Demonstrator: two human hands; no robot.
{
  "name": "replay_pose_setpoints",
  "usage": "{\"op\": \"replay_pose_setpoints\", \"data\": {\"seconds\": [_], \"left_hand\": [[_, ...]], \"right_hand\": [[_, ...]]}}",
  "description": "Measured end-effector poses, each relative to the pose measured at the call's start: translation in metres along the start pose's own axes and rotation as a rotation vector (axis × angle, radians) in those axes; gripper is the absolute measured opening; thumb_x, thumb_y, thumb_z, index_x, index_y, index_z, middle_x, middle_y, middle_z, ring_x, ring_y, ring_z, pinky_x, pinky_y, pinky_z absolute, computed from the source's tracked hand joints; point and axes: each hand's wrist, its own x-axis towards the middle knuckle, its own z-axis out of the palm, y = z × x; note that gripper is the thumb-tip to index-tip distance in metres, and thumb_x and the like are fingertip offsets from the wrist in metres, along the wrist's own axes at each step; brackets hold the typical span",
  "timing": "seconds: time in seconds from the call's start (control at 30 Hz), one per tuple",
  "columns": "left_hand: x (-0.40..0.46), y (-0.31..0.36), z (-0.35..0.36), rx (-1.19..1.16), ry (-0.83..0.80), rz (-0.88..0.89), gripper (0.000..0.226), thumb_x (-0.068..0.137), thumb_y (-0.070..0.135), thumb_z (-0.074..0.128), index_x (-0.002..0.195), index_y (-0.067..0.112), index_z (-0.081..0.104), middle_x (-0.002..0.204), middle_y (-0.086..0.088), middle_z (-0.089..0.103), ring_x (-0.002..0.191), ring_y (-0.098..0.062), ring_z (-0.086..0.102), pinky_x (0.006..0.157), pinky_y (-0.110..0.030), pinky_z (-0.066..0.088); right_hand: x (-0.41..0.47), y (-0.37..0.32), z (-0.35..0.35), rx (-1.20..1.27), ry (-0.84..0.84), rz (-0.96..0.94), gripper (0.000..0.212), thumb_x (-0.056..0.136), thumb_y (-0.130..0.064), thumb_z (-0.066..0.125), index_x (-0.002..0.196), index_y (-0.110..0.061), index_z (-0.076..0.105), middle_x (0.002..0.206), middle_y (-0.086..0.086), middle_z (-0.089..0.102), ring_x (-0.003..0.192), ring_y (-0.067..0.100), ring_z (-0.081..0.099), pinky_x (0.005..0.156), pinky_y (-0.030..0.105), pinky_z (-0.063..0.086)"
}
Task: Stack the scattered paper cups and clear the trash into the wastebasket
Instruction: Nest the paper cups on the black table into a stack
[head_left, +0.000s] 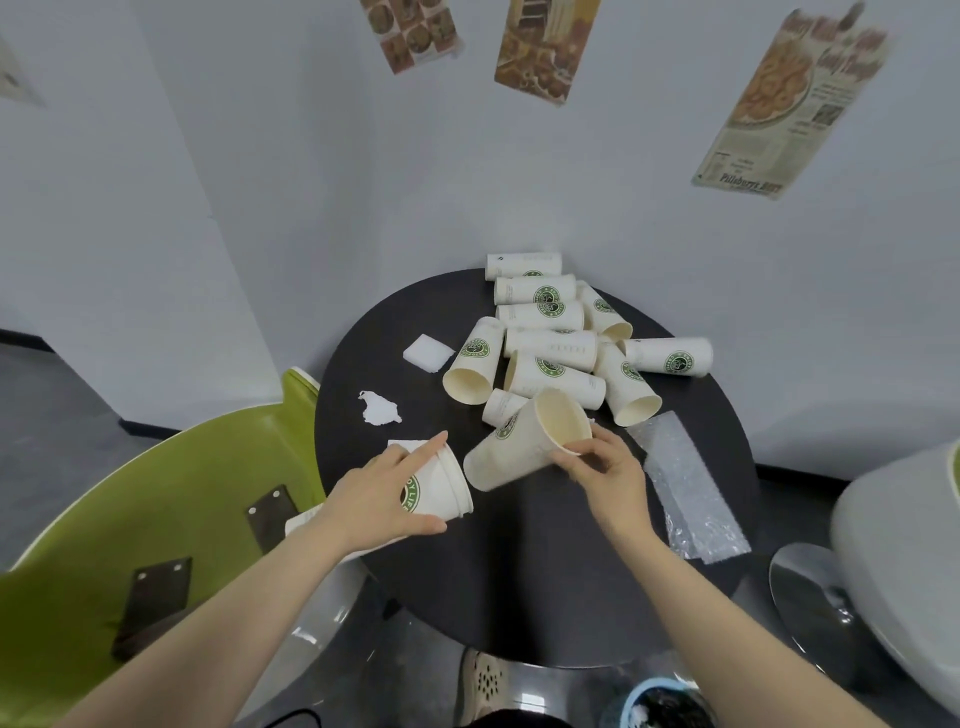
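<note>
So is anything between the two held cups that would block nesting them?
Nothing visible: bare table lies between the left hand's cup and the right hand's cup.

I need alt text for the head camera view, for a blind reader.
Seen from above, each hand holds a paper cup: left hand, right hand. More cups lie scattered on a round dark table, with paper scraps and plastic wrap.

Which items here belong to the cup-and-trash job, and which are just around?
Job: cup in left hand; cup in right hand; scattered cups; torn paper; white napkin; plastic wrap; wastebasket.
Around: green chair; wall posters; round black table.
</note>
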Motion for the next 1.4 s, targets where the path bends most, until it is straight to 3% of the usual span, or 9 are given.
{"op": "replay_pose_setpoints", "data": {"seconds": [0.07,0.13,0.27,0.4,0.53,0.73,1.07,1.3,1.4], "left_hand": [[0.002,0.002,0.0,0.002,0.009,0.012,0.1,0.073,0.063,0.064,0.145,0.054,-0.004,0.13,0.009,0.038,0.107,-0.013,0.049,0.077,-0.027,0.046],[0.004,0.004,0.001,0.003,0.012,0.015,0.099,0.073,0.063,0.064,0.146,0.052,-0.004,0.133,0.009,0.037,0.109,-0.013,0.049,0.08,-0.028,0.046],[0.006,0.009,0.003,0.012,0.051,0.028,0.099,0.075,0.063,0.062,0.147,0.049,-0.004,0.133,0.01,0.037,0.108,-0.012,0.048,0.079,-0.027,0.046],[0.01,0.015,0.003,-0.022,0.121,0.011,0.1,0.076,0.062,0.062,0.146,0.048,-0.008,0.122,0.01,0.039,0.096,-0.011,0.05,0.071,-0.025,0.046],[0.011,0.014,0.006,-0.015,0.141,0.021,0.1,0.074,0.062,0.064,0.145,0.049,-0.006,0.122,0.01,0.04,0.096,-0.009,0.049,0.071,-0.024,0.044],[0.018,0.024,0.003,-0.029,0.105,0.092,0.1,0.074,0.067,0.06,0.14,0.056,-0.013,0.121,0.013,0.037,0.094,-0.005,0.047,0.078,-0.024,0.045],[0.035,0.045,0.002,-0.012,0.066,0.187,0.098,0.076,0.066,0.06,0.138,0.057,-0.015,0.119,0.012,0.036,0.093,-0.005,0.043,0.068,-0.019,0.035],[0.047,0.056,0.015,-0.053,-0.033,0.174,0.097,0.078,0.058,0.061,0.137,0.06,-0.016,0.117,0.013,0.034,0.082,-0.007,0.044,0.066,-0.021,0.043],[0.055,0.054,0.017,-0.052,-0.037,0.147,0.096,0.077,0.057,0.061,0.137,0.061,-0.014,0.114,0.013,0.035,0.077,-0.007,0.042,0.059,-0.017,0.038]], "right_hand": [[0.004,-0.003,-0.004,0.123,0.012,0.039,0.005,0.078,-0.022,0.077,0.077,-0.019,0.073,0.131,-0.012,0.054,0.099,0.002,0.062,0.083,0.035,0.054],[0.007,-0.009,-0.01,0.244,0.041,0.102,0.005,0.085,-0.017,0.07,0.083,-0.012,0.071,0.132,-0.011,0.052,0.1,0.0,0.062,0.078,0.03,0.057],[0.011,-0.022,-0.018,0.387,0.002,0.182,0.008,0.092,-0.015,0.061,0.088,-0.011,0.067,0.104,0.004,0.064,0.099,0.018,0.059,0.081,0.033,0.056],[0.008,-0.025,-0.022,0.346,-0.035,0.259,0.01,0.092,-0.018,0.062,0.084,-0.015,0.067,0.078,0.002,0.058,0.075,0.016,0.05,0.066,0.025,0.046],[0.007,-0.023,-0.026,0.303,-0.032,0.263,0.006,0.09,-0.016,0.065,0.086,-0.014,0.069,0.071,0.003,0.051,0.055,0.01,0.036,0.047,0.016,0.031],[0.004,-0.019,-0.018,0.31,-0.209,0.164,0.036,0.096,-0.003,0.05,0.123,-0.023,0.063,0.072,0.002,0.056,0.057,0.006,0.043,0.049,0.019,0.033],[-0.014,-0.019,0.011,0.277,-0.368,0.209,0.038,0.096,-0.001,0.049,0.121,-0.027,0.062,0.044,-0.009,0.045,0.042,0.006,0.035,0.043,0.015,0.03],[-0.008,-0.005,0.011,0.294,-0.448,0.222,0.036,0.097,-0.01,0.051,0.127,-0.028,0.06,0.049,0.004,0.052,0.041,0.011,0.042,0.045,0.02,0.034],[0.011,0.011,0.0,0.23,-0.217,0.223,0.044,0.092,-0.01,0.06,0.131,-0.03,0.054,0.098,0.002,0.064,0.065,0.011,0.056,0.06,0.018,0.046]]}}
